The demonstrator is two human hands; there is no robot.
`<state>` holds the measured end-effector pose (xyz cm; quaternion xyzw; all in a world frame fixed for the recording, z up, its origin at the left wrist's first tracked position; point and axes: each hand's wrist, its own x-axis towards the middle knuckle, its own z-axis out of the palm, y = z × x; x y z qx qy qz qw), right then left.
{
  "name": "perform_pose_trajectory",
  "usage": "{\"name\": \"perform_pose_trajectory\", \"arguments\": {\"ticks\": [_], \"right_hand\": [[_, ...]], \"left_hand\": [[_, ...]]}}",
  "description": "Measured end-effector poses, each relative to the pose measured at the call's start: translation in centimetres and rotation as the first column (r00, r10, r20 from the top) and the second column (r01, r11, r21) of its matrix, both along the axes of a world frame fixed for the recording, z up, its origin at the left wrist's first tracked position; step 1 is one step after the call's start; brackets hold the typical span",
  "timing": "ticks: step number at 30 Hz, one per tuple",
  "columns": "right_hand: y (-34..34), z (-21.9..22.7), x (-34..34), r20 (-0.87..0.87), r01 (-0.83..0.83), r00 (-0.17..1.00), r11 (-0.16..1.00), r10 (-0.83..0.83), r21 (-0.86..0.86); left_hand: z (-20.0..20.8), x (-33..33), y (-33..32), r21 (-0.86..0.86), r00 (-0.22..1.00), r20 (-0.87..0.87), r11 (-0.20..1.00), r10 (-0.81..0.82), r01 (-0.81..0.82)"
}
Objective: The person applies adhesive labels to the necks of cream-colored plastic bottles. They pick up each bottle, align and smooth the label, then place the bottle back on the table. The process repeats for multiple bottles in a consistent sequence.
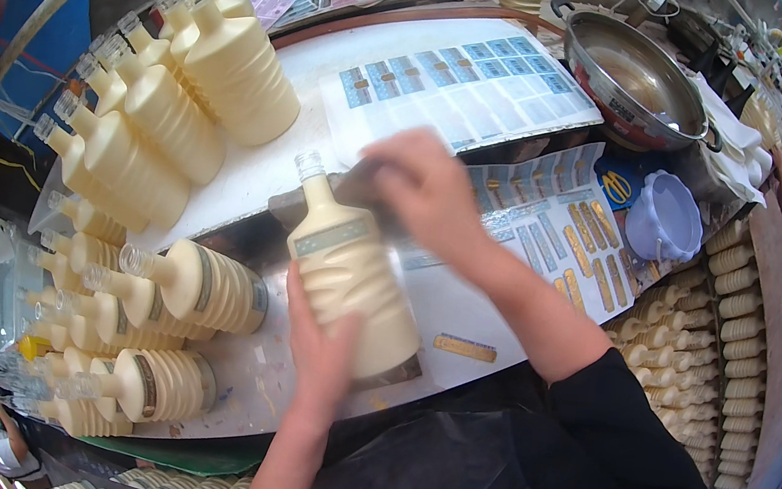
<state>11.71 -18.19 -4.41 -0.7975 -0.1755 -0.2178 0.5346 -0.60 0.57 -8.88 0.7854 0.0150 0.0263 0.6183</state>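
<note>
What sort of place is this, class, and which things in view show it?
Probably a small bottling or labelling workshop. The left hand holds a cream ribbed bottle while the right hand presses at its shoulder. Many like bottles lie stacked about, and sheets of peel-off labels cover the bench.

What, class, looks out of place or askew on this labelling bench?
One gold label strip lies alone on the table just right of the cream bottle that the left hand holds, apart from the label sheets. Nothing looks spilled or broken.
</note>
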Motion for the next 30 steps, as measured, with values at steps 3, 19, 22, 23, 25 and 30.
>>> {"name": "perform_pose_trajectory", "arguments": {"ticks": [3,19,22,23,25,30], "right_hand": [[-4.3,-0.2,3.7,-0.264,0.146,0.949,0.983,-0.172,-0.115],[-22.6,0.7,13.1,-0.048,0.228,0.658,0.260,-0.751,-0.938],[-21.5,1.6,10.3,-0.146,0.038,0.782,0.280,-0.606,-0.959],[-20.9,0.6,9.1,-0.089,0.097,0.837,0.307,-0.540,-0.947],[-20.6,-1.1,6.5,0.047,0.211,0.909,0.363,-0.413,-0.907],[-19.8,-2.0,2.7,0.300,0.411,0.905,0.442,-0.300,-0.797]], "left_hand": [[0.1,-1.1,-0.1,-0.063,0.999,-0.048,0.998,0.018,-0.021],[-1.9,-0.9,-0.4,-0.115,0.997,0.050,0.992,0.056,-0.050],[-1.5,-1.1,-0.4,-0.124,0.997,0.046,0.991,0.061,-0.055],[-1.4,-1.2,-0.4,-0.127,0.997,0.044,0.990,0.065,-0.059],[-1.7,-1.2,-0.4,-0.102,0.996,0.066,0.994,0.056,-0.049],[-2.1,-1.3,-0.6,-0.203,0.995,0.050,0.977,0.081,-0.069]]}}
